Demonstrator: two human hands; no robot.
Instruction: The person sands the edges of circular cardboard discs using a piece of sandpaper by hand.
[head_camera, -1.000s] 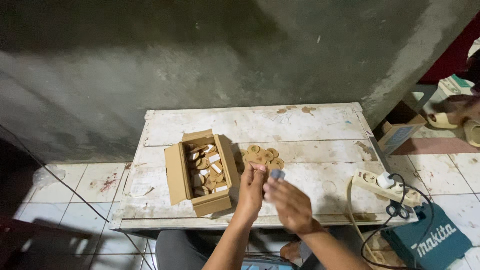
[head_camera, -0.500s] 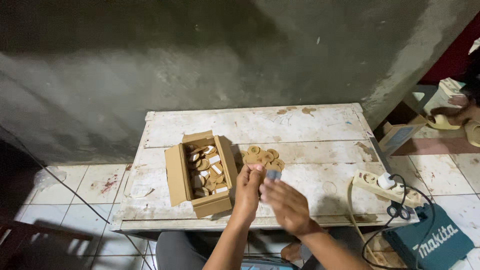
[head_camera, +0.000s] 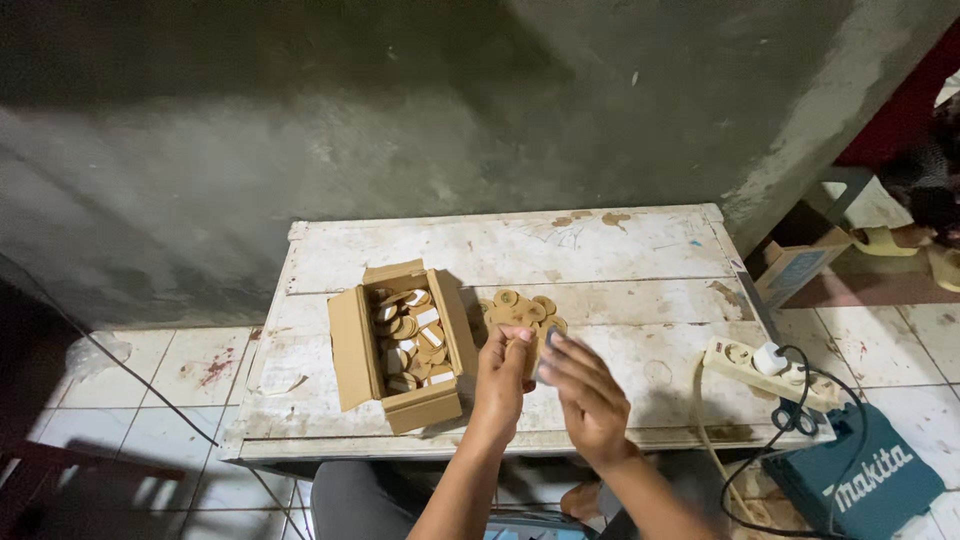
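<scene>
My left hand (head_camera: 503, 375) pinches a small round wooden disc at its fingertips, just below a pile of wooden discs (head_camera: 522, 311) on the white table (head_camera: 600, 250). My right hand (head_camera: 587, 390) presses a small grey pad (head_camera: 549, 352) against that disc. An open cardboard box (head_camera: 400, 345) holding several wooden discs and small white pieces sits just left of my hands.
A white power strip (head_camera: 765, 366) with a plug lies at the table's right edge, its cable running down. A teal tool case (head_camera: 865, 476) stands on the tiled floor at right. A small cardboard box (head_camera: 795, 270) sits behind it. A concrete wall backs the table.
My hands stay together over the table, having shifted slightly; the grey pad remains against the disc held in my left hand. Nothing else has moved.
</scene>
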